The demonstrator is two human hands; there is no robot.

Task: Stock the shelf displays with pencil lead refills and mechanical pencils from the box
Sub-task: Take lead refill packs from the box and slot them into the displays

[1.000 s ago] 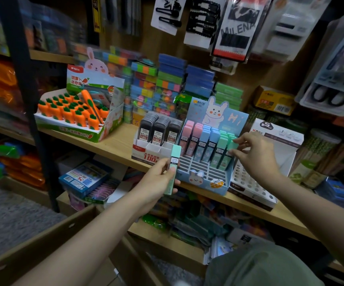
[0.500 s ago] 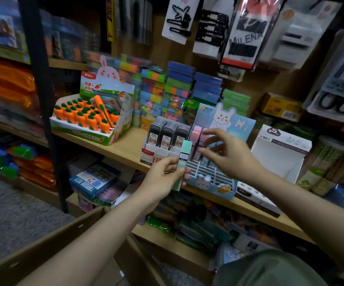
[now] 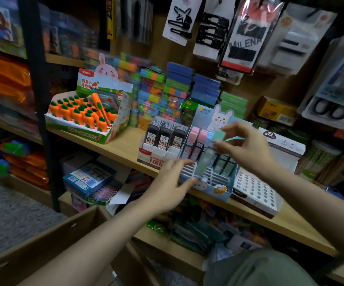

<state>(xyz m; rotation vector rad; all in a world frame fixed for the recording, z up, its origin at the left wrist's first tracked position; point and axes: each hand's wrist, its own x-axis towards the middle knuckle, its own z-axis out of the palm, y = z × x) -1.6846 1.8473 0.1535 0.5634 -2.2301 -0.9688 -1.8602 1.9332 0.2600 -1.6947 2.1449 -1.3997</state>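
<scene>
Head view: "MILENA" hairpin card (image 3: 244, 38) above right hand (image 3: 247, 149).

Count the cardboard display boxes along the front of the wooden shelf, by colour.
Green-and-white carrot display box: 1
Red-and-white display box of black refills: 1
Pale blue bunny display box: 1
White display box with round holes: 1
Total: 4
The right hand pinches a mint-green refill case over the blue one.

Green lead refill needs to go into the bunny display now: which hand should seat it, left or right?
Right. The right hand already pinches the green refill above the bunny display; the left hand hangs open beside it, holding nothing.
</scene>
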